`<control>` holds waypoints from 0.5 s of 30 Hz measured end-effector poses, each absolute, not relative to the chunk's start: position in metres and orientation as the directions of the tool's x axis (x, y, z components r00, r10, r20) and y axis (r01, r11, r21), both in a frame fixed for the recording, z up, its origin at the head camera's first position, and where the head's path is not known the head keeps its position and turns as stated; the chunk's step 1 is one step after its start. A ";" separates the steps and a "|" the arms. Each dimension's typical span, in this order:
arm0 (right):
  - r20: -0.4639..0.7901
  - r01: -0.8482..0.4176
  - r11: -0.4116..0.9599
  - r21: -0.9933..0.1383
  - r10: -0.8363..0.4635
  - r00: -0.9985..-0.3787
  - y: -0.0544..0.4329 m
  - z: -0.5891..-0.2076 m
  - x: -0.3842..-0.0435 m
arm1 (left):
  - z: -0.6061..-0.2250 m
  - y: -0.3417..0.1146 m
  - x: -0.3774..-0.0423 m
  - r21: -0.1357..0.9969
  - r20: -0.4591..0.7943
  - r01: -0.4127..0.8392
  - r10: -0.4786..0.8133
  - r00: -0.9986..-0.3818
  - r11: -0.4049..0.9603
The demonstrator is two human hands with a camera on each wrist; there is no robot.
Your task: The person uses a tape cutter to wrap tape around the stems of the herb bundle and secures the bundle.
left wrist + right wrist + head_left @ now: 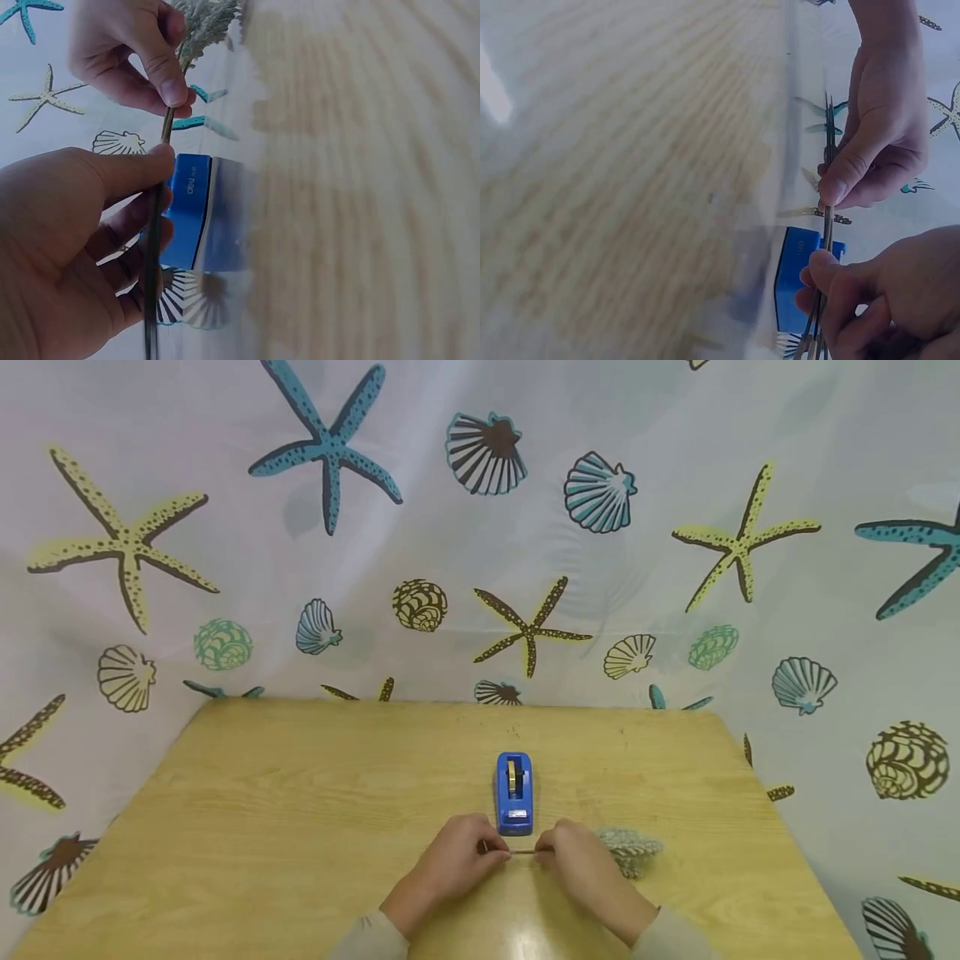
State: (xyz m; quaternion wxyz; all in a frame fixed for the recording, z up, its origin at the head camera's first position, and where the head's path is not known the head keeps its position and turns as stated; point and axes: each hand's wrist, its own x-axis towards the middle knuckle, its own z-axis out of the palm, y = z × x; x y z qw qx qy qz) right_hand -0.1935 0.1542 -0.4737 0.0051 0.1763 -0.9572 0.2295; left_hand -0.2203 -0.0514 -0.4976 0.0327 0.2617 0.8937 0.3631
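Both hands hold a thin bunch of dried stems with pale, bristly heads [628, 847] level across the front of the table. My left hand [459, 853] pinches the bare stems [522, 852] between thumb and fingers, with the loose ends running past it. Close beside it, my right hand [581, 864] pinches the stems nearer the heads, which stick out to its right. Several separate stems [810, 330] show below the right hand in the right wrist view. Just beyond the hands stands a blue tape dispenser [514, 824] with a roll of tape in it.
The wood-grain table [322, 793] extends to both sides and behind the dispenser. A pale curtain [420, 543] printed with starfish and shells hangs along the table's back and sides.
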 end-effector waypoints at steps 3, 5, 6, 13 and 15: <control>0.113 -0.366 0.849 -0.380 -0.350 -0.930 0.152 -0.477 -0.193 | -0.497 -0.050 -0.219 0.623 0.118 0.462 0.508 -0.853 0.631; 0.108 -0.375 0.857 -0.354 -0.361 -0.926 0.150 -0.479 -0.193 | -0.498 -0.049 -0.220 0.587 0.100 0.470 0.518 -0.850 0.659; 0.103 -0.377 0.861 -0.342 -0.365 -0.925 0.148 -0.480 -0.194 | -0.499 -0.048 -0.221 0.567 0.095 0.475 0.520 -0.849 0.672; 0.099 -0.368 0.874 -0.318 -0.355 -0.930 0.147 -0.480 -0.197 | -0.497 -0.043 -0.228 0.477 0.088 0.493 0.519 -0.850 0.728; 0.075 -0.359 0.863 -0.357 -0.356 -0.931 0.147 -0.474 -0.198 | -0.491 -0.045 -0.229 0.456 0.074 0.488 0.514 -0.854 0.744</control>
